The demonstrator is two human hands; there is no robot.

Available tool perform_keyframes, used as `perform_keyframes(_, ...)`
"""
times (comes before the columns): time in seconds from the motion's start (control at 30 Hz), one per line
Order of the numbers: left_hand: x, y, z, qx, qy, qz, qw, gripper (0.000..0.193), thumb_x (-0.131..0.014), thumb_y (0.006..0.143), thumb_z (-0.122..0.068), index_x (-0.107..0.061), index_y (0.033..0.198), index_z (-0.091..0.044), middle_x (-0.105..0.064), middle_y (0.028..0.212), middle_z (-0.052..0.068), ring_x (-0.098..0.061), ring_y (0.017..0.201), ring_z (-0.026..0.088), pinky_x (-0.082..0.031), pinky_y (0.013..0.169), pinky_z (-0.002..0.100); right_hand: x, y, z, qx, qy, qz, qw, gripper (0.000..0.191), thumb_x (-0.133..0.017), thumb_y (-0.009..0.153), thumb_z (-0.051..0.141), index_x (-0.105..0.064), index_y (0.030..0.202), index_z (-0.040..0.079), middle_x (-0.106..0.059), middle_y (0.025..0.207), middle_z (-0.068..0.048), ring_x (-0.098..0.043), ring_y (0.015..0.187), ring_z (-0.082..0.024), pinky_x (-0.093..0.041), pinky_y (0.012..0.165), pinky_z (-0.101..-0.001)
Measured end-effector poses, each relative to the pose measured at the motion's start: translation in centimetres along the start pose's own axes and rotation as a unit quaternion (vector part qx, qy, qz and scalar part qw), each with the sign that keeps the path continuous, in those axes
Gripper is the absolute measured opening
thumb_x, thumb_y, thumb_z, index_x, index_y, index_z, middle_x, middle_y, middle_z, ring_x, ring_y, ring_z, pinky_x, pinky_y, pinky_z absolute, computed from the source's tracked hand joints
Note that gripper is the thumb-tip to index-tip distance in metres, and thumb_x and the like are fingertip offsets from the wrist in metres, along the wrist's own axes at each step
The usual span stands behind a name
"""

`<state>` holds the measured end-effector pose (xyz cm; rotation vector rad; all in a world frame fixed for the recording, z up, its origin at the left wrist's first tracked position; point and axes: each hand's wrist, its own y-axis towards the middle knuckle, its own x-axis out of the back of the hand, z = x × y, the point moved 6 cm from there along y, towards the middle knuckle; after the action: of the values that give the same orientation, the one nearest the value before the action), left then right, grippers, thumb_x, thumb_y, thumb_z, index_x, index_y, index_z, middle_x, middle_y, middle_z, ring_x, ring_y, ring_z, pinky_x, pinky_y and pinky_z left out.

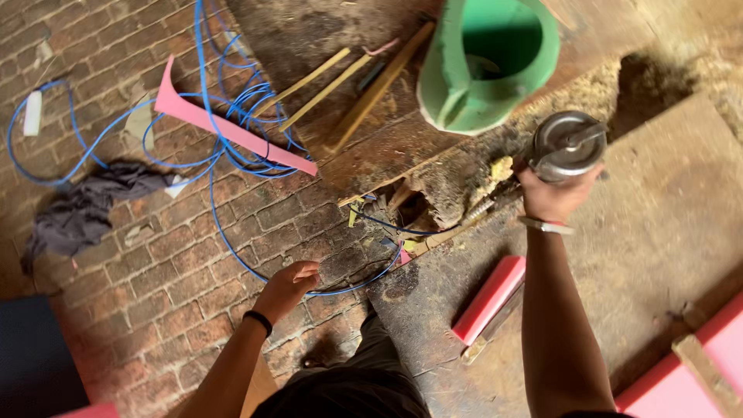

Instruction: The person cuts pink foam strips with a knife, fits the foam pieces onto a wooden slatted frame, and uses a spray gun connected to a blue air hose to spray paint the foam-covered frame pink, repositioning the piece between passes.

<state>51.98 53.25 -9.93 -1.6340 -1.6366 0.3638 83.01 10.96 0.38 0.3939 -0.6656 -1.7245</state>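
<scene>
- A metal spray gun (563, 147), seen from above by its round lidded cup, is held in the right hand (551, 195); the grip is closed round the body below the cup, above the wooden worktop (658, 224).
- A blue air hose (232, 131) is seen running from beneath the gun, down over the worktop's broken edge, and out in loose coils across the brick floor (178, 271).
- The left hand (288, 285) is lowered to the floor with the fingers curled round the hose where it loops nearest the worktop; whether the hose is pinched tight or only touched cannot be told.
- The step in hand is judged to be the management of hose slack while the gun is kept raised.
- The next move appears to call for the hose to be drawn clear of the splintered edge, so that the gun can be moved freely.
- A green bucket (495, 66), pink foam strips (232, 128) and a pink block (489, 300) lie nearby, untouched.
</scene>
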Motion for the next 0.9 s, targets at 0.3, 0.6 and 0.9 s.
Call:
perform_keyframes(0.3, 8.1, -2.4, 0.9, -0.173, -0.088, -0.042, 0.98, 0.059, -0.07, 0.092, -0.033, -0.054, 0.143, -0.008, -0.066, 0.139, 0.013, -0.064, 0.13, 0.025, -0.052, 0.107, 0.039, -26.6, -6.2, 21.4, -0.013, 0.102, 0.294, 0.95, 0.075, -0.093, 0.065, 0.003, -0.054, 0.129, -0.001, -0.066, 0.117, -0.011, -0.065, 0.102, -0.021, -0.055, 0.09, -0.0357)
perform_keyframes(0.6, 23.1, -17.2, 15.1, -0.134, -0.285, -0.264, 0.911, 0.04, -0.081, 0.087, -0.033, -0.072, 0.109, -0.001, -0.077, 0.097, 0.009, -0.073, 0.088, 0.017, -0.057, 0.078, 0.033, -53.1, -26.1, 49.7, -0.077, 0.49, 0.574, 0.651, 0.064, -0.087, 0.079, 0.008, -0.056, 0.134, 0.003, -0.067, 0.125, -0.005, -0.066, 0.113, -0.015, -0.055, 0.105, -0.0331)
perform_keyframes(0.9, 31.1, -34.4, 32.9, -0.056, -0.486, -0.603, 0.63, 0.03, -0.078, 0.09, -0.019, -0.058, 0.072, -0.006, -0.058, 0.061, 0.004, -0.052, 0.05, 0.011, -0.043, 0.046, 0.031, -64.3, -48.2, 71.5, 0.153, 0.484, 0.716, 0.479, 0.085, -0.088, 0.083, 0.026, -0.045, 0.152, 0.003, -0.056, 0.146, -0.012, -0.055, 0.135, -0.021, -0.046, 0.115, -0.0374)
